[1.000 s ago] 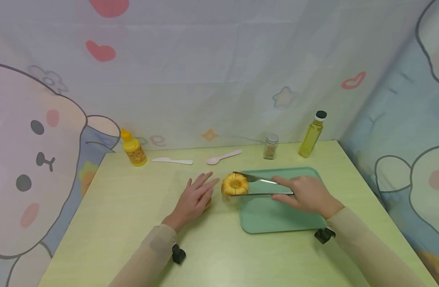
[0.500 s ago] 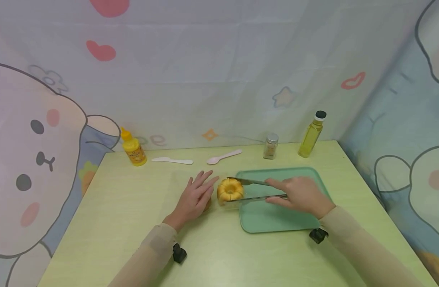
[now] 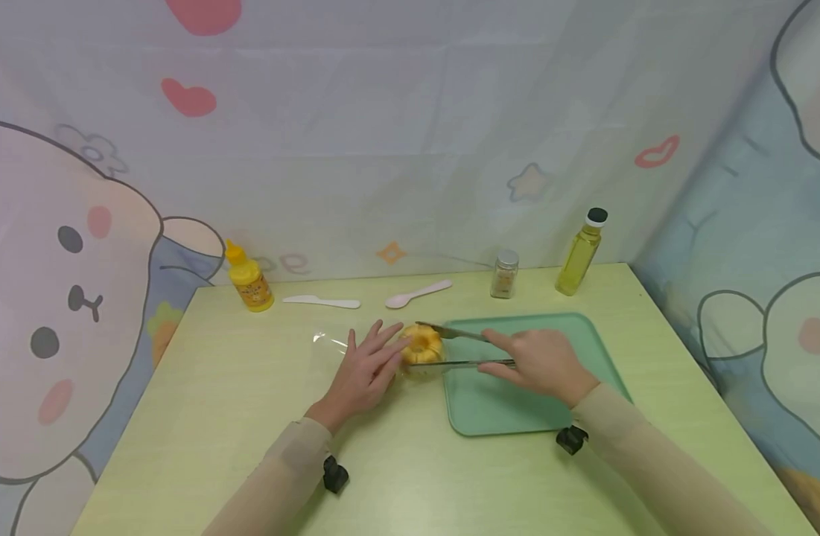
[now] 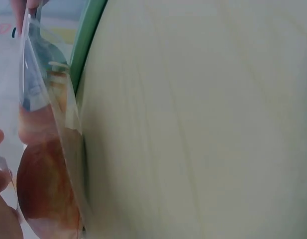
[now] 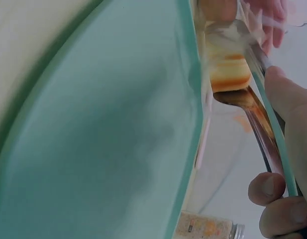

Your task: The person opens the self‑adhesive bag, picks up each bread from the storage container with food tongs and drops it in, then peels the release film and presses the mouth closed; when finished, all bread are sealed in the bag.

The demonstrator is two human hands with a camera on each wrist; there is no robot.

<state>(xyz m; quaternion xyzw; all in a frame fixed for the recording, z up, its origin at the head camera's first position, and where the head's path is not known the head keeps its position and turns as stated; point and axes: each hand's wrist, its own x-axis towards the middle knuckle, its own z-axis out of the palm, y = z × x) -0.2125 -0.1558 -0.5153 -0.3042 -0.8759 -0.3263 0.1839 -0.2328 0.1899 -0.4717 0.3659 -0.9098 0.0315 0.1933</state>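
My right hand (image 3: 547, 361) grips metal tongs (image 3: 458, 332), whose two ends pinch a golden, fluted ring-shaped cake (image 3: 433, 345). Left of the cake, my left hand (image 3: 366, 368) holds a clear plastic bag (image 3: 329, 344) by its edge, its longer fingers reaching over toward the cake. In the left wrist view, a brown bread roll (image 4: 48, 186) lies in the bag, and the tongs with the cake reach into the bag's mouth behind it. The right wrist view shows the cake between the tong ends, with clear film around it. Most of the bag is hidden under my left hand.
A green tray (image 3: 510, 409) lies under the right forearm's reach. Along the table's back stand a yellow squeeze bottle (image 3: 252, 284), a small spice jar (image 3: 504, 277) and an oil bottle (image 3: 580, 257). A white plastic knife (image 3: 321, 301) and a pink spoon (image 3: 416, 294) lie between them.
My right hand has moved left, carrying the cake in the tongs off the tray's edge to the left hand's fingertips. The left hand has stayed nearly still.
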